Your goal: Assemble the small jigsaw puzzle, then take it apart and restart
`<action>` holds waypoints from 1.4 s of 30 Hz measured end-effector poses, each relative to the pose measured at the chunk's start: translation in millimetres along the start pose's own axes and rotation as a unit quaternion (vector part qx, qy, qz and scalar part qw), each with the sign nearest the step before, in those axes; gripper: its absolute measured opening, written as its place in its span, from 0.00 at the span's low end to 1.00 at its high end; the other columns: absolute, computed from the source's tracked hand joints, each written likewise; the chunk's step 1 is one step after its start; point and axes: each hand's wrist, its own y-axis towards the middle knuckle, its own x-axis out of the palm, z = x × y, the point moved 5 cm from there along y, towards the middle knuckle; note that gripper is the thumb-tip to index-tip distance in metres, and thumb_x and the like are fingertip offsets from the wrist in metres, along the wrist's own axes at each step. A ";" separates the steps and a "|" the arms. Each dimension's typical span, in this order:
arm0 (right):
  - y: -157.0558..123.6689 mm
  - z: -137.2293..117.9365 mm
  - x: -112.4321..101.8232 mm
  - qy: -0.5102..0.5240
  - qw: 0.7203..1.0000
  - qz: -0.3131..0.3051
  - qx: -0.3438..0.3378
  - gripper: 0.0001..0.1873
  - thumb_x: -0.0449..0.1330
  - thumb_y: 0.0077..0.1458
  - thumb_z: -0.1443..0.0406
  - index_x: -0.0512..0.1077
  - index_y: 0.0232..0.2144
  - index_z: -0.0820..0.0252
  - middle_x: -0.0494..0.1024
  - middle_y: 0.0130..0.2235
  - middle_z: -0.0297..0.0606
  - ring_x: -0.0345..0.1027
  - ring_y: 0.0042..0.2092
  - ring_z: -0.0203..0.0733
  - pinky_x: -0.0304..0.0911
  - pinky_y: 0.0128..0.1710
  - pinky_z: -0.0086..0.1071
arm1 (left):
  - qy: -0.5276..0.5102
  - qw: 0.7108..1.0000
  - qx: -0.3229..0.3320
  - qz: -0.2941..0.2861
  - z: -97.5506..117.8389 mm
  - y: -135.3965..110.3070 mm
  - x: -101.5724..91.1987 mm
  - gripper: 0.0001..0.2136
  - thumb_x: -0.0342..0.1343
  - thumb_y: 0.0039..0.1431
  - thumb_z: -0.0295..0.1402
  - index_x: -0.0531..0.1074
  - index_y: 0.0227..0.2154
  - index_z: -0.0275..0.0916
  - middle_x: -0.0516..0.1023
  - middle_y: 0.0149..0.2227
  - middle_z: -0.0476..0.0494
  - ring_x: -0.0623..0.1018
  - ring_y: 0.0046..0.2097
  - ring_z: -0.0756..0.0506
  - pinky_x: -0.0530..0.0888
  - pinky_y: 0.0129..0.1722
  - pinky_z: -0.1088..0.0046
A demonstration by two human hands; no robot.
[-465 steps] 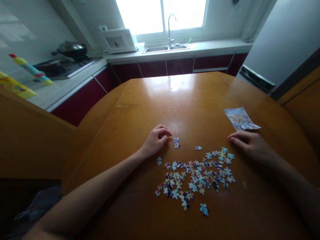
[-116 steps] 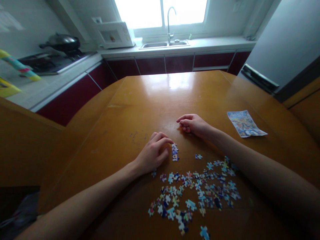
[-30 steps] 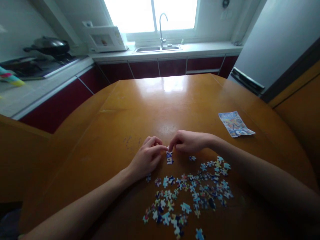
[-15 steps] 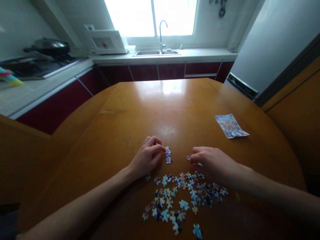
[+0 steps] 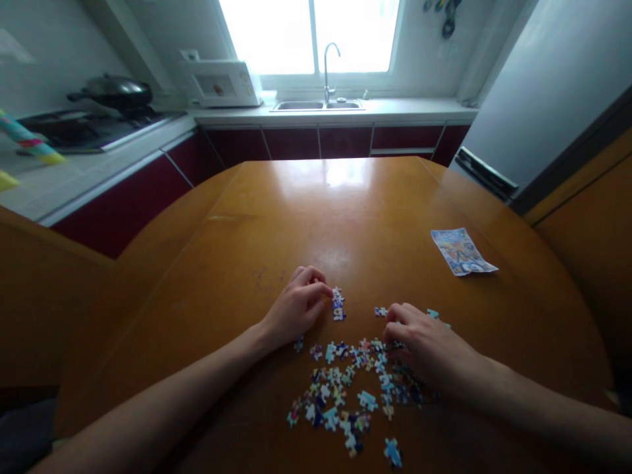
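My left hand [image 5: 301, 303] rests on the table with loosely bent fingers, thumb apart, and nothing visible held. Its forefinger tip reaches the upper left edge of a short strip of joined jigsaw pieces [image 5: 338, 305]. My right hand [image 5: 419, 339] is over the right side of a scatter of loose jigsaw pieces [image 5: 338, 378], fingers curled down and tips among them. Whatever is between those fingertips is hidden. Just left of its knuckles lies a small blue and white jigsaw piece [image 5: 380, 311]. A light blue piece [image 5: 432, 313] lies behind this hand.
A creased printed picture sheet [image 5: 464, 252] lies at the right of the wooden table [image 5: 276, 217]. Beyond the table are a counter with a sink [image 5: 318, 105], a microwave [image 5: 224, 83], and a pan [image 5: 118, 92] on the stove. A fridge [image 5: 538, 99] stands at right.
My right hand has moved toward me and slightly right, off the small blue and white piece and onto the loose pieces. My left hand stays by the strip. The view has shifted slightly.
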 end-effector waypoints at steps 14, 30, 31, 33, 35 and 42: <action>47.4 -9.3 -69.0 0.195 0.980 0.035 -0.008 0.03 0.61 0.55 0.69 0.70 0.29 0.60 0.70 0.26 0.31 0.59 0.27 0.33 0.55 0.26 0.28 | 0.072 0.997 0.012 0.027 9.1 0.1 -4.9 0.12 0.54 0.54 0.17 0.76 0.34 0.40 0.69 0.42 0.42 0.66 0.45 0.43 0.73 0.44 0.62; 147.8 12.7 -22.4 0.237 0.968 -0.012 -0.085 0.07 0.60 0.55 0.69 0.79 0.32 0.65 0.79 0.29 0.38 0.68 0.31 0.35 0.62 0.32 0.29 | 0.087 0.996 0.015 -0.023 6.3 -4.2 -0.4 0.17 0.54 0.59 0.21 0.80 0.44 0.48 0.68 0.40 0.41 0.65 0.44 0.42 0.73 0.44 0.62; 147.1 12.4 -22.4 0.236 0.968 -0.010 -0.087 0.07 0.60 0.55 0.69 0.79 0.32 0.64 0.79 0.29 0.37 0.68 0.30 0.35 0.62 0.32 0.29 | 0.087 0.996 0.015 -0.025 6.0 -4.2 -0.1 0.18 0.53 0.59 0.20 0.80 0.44 0.48 0.68 0.40 0.41 0.65 0.44 0.42 0.73 0.44 0.62; 146.1 11.8 -21.6 0.235 0.968 -0.010 -0.090 0.08 0.60 0.55 0.68 0.80 0.32 0.64 0.79 0.29 0.36 0.67 0.30 0.34 0.61 0.31 0.28 | 0.088 0.996 0.014 -0.026 5.9 -4.0 -0.2 0.19 0.52 0.59 0.19 0.80 0.44 0.48 0.69 0.40 0.41 0.65 0.44 0.42 0.73 0.43 0.62; 145.7 11.2 -20.1 0.231 0.968 -0.010 -0.094 0.08 0.60 0.55 0.68 0.80 0.32 0.64 0.79 0.28 0.36 0.66 0.30 0.34 0.61 0.31 0.28 | 0.089 0.996 0.016 -0.024 6.3 -3.3 -0.7 0.19 0.52 0.59 0.19 0.80 0.43 0.47 0.69 0.40 0.41 0.65 0.43 0.42 0.73 0.43 0.62; 145.8 8.8 -16.6 0.197 0.975 -0.003 -0.104 0.09 0.59 0.55 0.69 0.80 0.33 0.63 0.80 0.29 0.37 0.67 0.30 0.34 0.59 0.31 0.29 | 0.079 0.997 0.013 -0.020 9.0 -0.6 -2.0 0.18 0.51 0.60 0.19 0.80 0.42 0.46 0.68 0.39 0.41 0.65 0.43 0.43 0.72 0.42 0.63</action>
